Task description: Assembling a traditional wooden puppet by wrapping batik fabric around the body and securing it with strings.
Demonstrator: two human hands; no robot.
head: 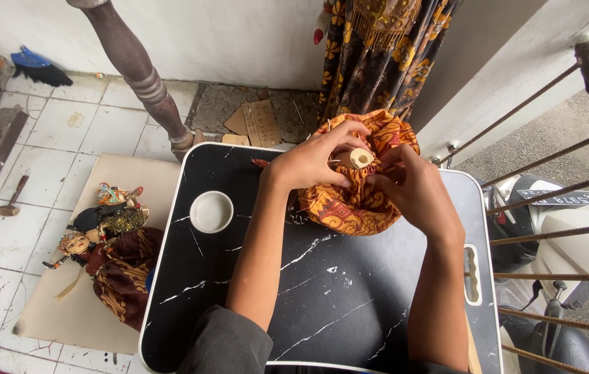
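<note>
Your left hand (310,165) pinches the orange batik cloth (357,201) | your right hand (412,190) grips its gathered folds | wooden peg (361,158) pokes from the cloth | cloth sits right of the worktop's (322,291) white cup holder (211,211)

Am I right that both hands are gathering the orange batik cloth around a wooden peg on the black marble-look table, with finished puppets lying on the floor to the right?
Not quite. The puppets lie on the floor to the left of the table, as the head view shows. The rest stands: the left hand and right hand gather the orange batik cloth around the wooden peg.
</note>
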